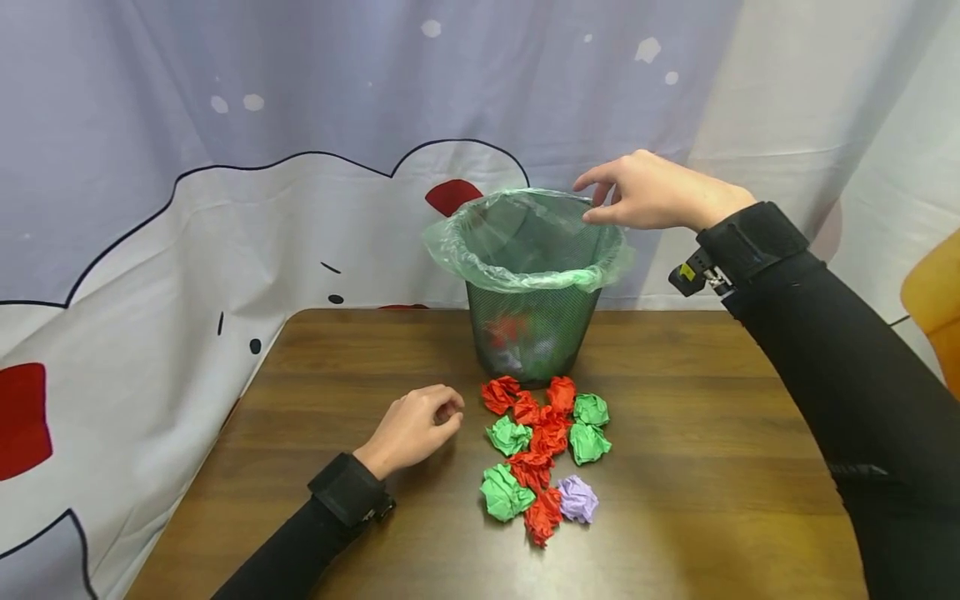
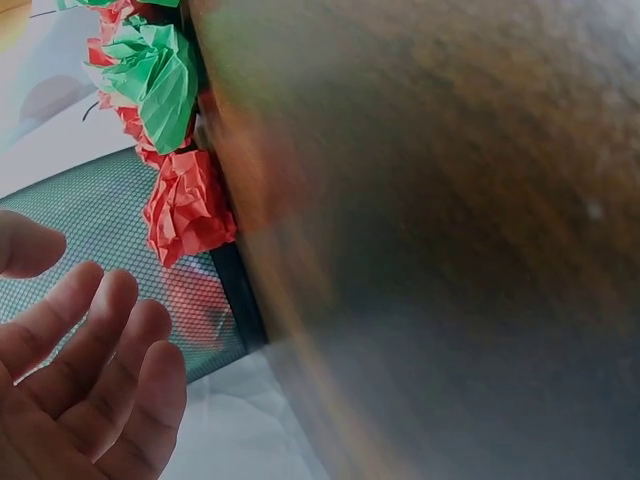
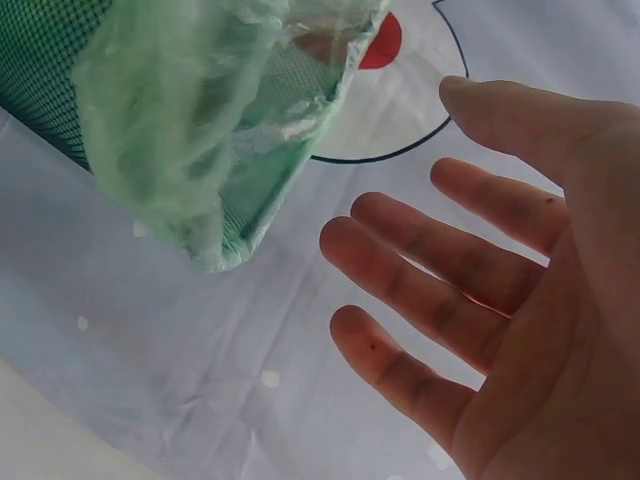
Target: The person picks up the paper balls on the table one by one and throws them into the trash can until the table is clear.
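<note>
A mesh waste bin (image 1: 534,329) with a green plastic liner (image 1: 517,277) folded over its rim stands at the table's back. Red and pale crumpled bits show through its mesh. Above the rim's right side hangs my right hand (image 1: 660,196), fingers spread and holding nothing, apart from the liner in the right wrist view. My left hand (image 1: 412,429) is low over the table, fingers loosely curled round nothing, left of the paper balls. In front of the bin lie several crumpled paper balls: red (image 1: 551,433), green (image 1: 506,492) and one purple (image 1: 578,499).
The wooden table (image 1: 697,467) reaches back to a patterned curtain (image 1: 337,92) hanging behind the bin. At the far right edge is a yellow-orange object (image 1: 933,292), partly cut off. Both wrists carry black straps with small cameras.
</note>
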### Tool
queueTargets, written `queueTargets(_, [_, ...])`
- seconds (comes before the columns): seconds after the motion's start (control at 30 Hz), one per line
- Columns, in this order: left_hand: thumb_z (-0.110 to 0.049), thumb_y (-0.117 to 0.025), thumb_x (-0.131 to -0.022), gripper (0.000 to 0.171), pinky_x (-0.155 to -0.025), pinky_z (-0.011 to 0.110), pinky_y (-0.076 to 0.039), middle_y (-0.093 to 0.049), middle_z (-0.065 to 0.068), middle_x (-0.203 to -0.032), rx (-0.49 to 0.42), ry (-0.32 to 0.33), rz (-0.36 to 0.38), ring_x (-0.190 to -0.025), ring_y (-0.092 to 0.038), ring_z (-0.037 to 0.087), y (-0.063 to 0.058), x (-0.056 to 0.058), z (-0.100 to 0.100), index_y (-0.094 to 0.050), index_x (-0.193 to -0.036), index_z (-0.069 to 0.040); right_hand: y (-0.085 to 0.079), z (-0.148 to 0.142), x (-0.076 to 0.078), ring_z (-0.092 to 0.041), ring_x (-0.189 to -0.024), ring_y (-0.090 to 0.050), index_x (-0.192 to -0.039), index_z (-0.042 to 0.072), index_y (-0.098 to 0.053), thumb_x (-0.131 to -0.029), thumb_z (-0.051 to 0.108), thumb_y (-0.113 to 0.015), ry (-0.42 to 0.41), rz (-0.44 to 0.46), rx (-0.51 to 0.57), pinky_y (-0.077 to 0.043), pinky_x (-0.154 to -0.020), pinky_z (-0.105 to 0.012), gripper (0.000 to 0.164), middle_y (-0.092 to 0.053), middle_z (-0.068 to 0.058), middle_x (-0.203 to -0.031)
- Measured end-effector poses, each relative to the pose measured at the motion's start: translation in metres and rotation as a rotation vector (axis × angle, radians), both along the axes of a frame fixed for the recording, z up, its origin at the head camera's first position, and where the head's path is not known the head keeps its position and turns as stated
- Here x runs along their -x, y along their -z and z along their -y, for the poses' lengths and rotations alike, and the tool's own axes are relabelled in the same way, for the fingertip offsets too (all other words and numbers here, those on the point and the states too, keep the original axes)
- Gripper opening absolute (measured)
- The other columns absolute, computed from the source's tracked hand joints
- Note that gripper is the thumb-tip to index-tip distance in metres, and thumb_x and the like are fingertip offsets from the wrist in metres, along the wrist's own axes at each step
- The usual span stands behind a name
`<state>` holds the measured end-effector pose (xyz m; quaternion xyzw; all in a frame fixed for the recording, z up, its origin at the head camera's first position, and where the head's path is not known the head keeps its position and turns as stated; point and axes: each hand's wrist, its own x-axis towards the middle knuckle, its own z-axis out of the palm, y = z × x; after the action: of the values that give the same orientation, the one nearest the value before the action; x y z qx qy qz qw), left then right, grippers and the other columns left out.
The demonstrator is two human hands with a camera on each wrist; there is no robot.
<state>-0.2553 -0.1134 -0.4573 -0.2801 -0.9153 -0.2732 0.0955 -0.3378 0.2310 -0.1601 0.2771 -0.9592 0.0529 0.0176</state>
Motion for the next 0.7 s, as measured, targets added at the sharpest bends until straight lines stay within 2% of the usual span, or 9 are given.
queueTargets(0.17, [-0.024,-0.068,-0.090,0.010,-0.071,0.026,-0.049,-0.062,-0.015,-0.088,0.004,-0.002,-0.002,-0.081,-0.060,0.005,-0.002,0.001,-0.001,-0.072,-0.098,-0.021,0.007,-0.012,-0.015,-0.022,-0.090,-0.070,-0.136,0.012,-0.062,-0.099,0.028,-0.061,-0.023,-0.062,0.001,-0.052,-0.081,-0.041,0.040,-0.073,-0.011,-0.108])
queueTargets(0.5, [-0.022,-0.067,-0.090,0.009,-0.069,0.026,-0.048,-0.061,-0.015,-0.087,0.009,0.017,0.005,-0.080,-0.061,0.008,-0.003,0.000,-0.004,-0.072,-0.097,-0.022,0.029,-0.042,-0.053,-0.013,-0.075,-0.066,-0.125,0.015,-0.069,-0.097,0.024,-0.065,0.005,-0.148,0.051,-0.051,-0.067,-0.034,0.030,-0.074,0.000,-0.095])
queueTargets(0.7, [-0.022,-0.067,-0.090,0.007,-0.068,0.024,-0.047,-0.060,-0.016,-0.086,0.008,0.026,0.001,-0.079,-0.061,0.008,-0.003,-0.001,-0.004,-0.072,-0.096,-0.022,0.045,-0.059,-0.076,-0.008,-0.075,-0.065,-0.118,0.017,-0.072,-0.096,0.022,-0.068,0.017,-0.180,0.091,-0.051,-0.067,-0.031,0.023,-0.074,0.007,-0.090])
